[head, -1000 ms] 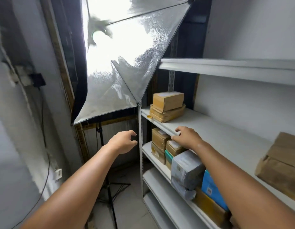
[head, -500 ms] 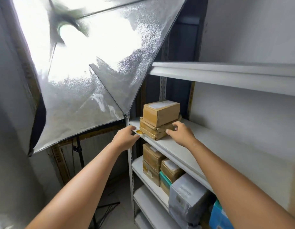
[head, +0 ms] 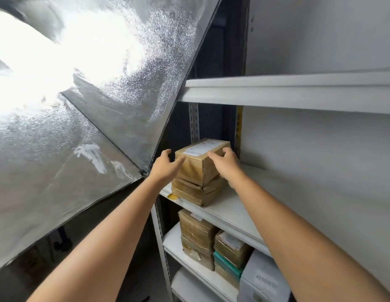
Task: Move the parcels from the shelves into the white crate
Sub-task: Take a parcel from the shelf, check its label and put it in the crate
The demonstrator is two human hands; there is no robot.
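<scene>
The lower-shelf parcels (head: 196, 234) nearest you are packed tight. Anything you drop lands on them or goes past the edge to the floor.

Farther up, your left hand (head: 165, 168) is spread, fingers flat against the left front of the top parcel (head: 200, 164). Your right hand (head: 225, 165) curls over its top right edge.

That parcel sits on the flat parcels (head: 194, 194) at the left end of the middle shelf (head: 233, 205).

- **Slip:** the tape wrap looks slick. Squeeze unevenly & it may slip out, or drag the flat ones over the front lip w/ it.
- **Softbox:** the softbox (head: 91, 116) corner is just beside your left wrist. Swing left on the way out & you'll prob. knock it.
- **Upper shelf:** farthest, the upper shelf (head: 288, 92) hangs above the stack. Lift too high & you'll clip it.
- **White crate:** it isn't in view, so you'll be turning blind w/ a load.
</scene>
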